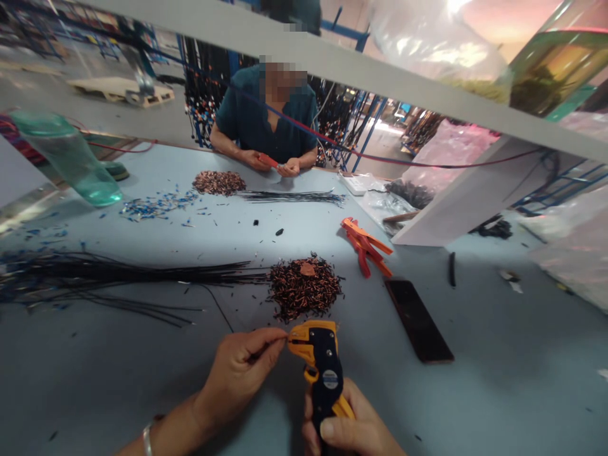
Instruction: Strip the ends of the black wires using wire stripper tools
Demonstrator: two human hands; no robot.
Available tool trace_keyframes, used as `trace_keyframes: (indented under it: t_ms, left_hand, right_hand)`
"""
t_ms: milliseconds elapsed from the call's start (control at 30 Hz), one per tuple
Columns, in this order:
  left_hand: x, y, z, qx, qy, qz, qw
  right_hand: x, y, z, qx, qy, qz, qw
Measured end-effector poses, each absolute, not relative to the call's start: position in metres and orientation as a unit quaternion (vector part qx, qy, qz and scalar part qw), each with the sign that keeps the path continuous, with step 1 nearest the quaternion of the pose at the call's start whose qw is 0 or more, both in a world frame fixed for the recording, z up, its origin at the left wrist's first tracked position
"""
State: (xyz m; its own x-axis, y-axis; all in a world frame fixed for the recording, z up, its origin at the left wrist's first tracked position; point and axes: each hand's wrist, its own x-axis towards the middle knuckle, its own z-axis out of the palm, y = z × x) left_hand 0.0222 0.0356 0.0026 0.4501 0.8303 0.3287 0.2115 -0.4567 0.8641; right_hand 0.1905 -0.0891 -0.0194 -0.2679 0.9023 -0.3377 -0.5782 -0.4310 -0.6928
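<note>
My right hand [349, 421] is wrapped round the handle of a yellow and black wire stripper [325, 367], whose jaws point to the left. At those jaws my left hand [244, 367] pinches a thin black wire [221, 308], which trails up and left from behind the fingers. How far the wire's end sits inside the jaws cannot be made out. Just beyond the tool lies a heap of short black and copper-coloured clippings [304, 288]. A bundle of long black wires [142, 271] stretches across the table to the left of that heap.
Orange-red pliers [365, 247] and a dark phone [418, 320] lie to the right. Across the table [199, 237], a person [268, 120] holds a red tool beside another clipping heap [219, 182] and black wires. A green bottle [71, 158] stands at the left.
</note>
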Motion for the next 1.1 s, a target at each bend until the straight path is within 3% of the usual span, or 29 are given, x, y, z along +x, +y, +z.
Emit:
trace_keyframes:
  t_ms: [867,1100]
  left_hand:
    - [0.023,0.035,0.006,0.76,0.358,0.378,0.39]
    - [0.024,0.035,0.002,0.754,0.368,0.365,0.404]
  right_hand:
    - [0.188,-0.09,-0.017,-0.414,-0.278,0.732,0.464]
    - [0.182,-0.088,-0.029,-0.421,-0.236,0.72,0.498]
